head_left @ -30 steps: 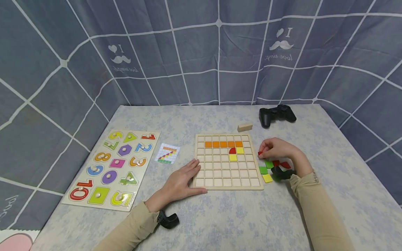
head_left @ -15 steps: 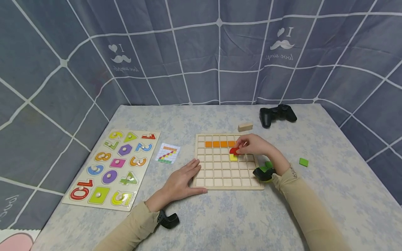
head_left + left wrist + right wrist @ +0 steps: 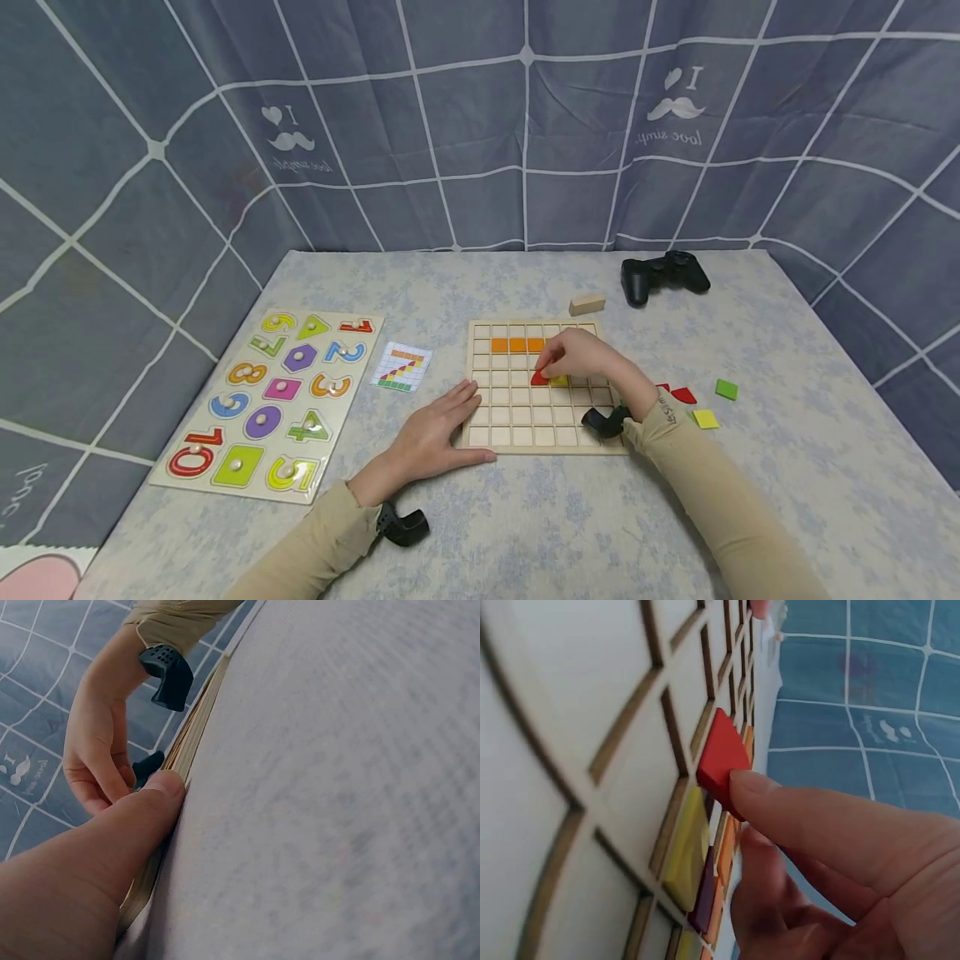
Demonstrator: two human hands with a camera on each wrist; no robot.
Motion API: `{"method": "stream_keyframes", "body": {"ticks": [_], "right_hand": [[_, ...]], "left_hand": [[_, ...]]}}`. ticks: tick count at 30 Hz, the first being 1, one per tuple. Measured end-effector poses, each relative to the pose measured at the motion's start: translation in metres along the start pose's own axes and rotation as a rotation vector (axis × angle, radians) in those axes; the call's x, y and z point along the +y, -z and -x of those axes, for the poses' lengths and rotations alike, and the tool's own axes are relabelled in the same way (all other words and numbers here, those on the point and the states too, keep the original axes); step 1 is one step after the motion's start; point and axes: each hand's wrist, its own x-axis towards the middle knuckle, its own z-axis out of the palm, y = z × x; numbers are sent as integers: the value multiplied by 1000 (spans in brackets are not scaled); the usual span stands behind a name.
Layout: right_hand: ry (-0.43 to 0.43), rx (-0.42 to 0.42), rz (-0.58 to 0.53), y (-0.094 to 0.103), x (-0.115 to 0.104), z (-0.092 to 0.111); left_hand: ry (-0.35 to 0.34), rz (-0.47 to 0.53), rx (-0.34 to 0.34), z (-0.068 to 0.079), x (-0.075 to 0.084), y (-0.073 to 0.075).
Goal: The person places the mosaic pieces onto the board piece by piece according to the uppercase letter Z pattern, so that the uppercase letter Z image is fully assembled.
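Observation:
My right hand (image 3: 581, 357) pinches a red tile (image 3: 538, 378) between thumb and fingers, low over the wooden grid board (image 3: 510, 436). In the right wrist view the red tile (image 3: 720, 761) is tilted, with one curved side, above the cell beside a yellow tile (image 3: 684, 855). A dark red tile (image 3: 703, 896) sits beyond that yellow one. Orange tiles (image 3: 517, 345) form a row near the board's far side, partly hidden by the right hand. My left hand (image 3: 435, 427) rests on the board's left edge, fingers straight, the thumb (image 3: 154, 799) along its near edge.
Right of the board lie loose tiles: a green one (image 3: 726, 389), a yellow one (image 3: 705, 419) and a red one (image 3: 684, 395). A wooden block (image 3: 587, 305) and black game controller (image 3: 665, 277) stand behind. Leftward are a pattern card (image 3: 402, 367) and a number puzzle (image 3: 262, 454).
My right hand has carried the red tile from the loose tiles leftward over the board, ending beside the yellow tile. My left hand has stayed where it was.

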Motion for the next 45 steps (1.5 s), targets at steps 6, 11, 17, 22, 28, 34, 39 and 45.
{"method": "stream_keyframes", "body": {"ticks": [6, 11, 17, 22, 28, 34, 39, 45], "right_hand": [[17, 28, -20, 3, 3, 9], [16, 87, -62, 23, 16, 28], [-28, 141, -49, 48, 36, 57], [-59, 143, -92, 55, 51, 82], [-12, 41, -195, 46, 65, 100], [71, -58, -296, 28, 79, 108], [119, -103, -347, 21, 86, 112], [125, -123, -331, 20, 88, 115]], "left_hand": [[-6, -5, 9, 0, -1, -1], [-13, -4, 15, 1, -1, 0], [-11, -8, 14, 1, -1, 1], [-4, -14, 13, 1, -2, 1], [-11, -10, 27, 2, -3, 2], [-12, -7, 19, 1, -2, 1], [-12, 0, 13, 1, -2, 1], [-14, 6, 8, 1, -1, 0]]}}
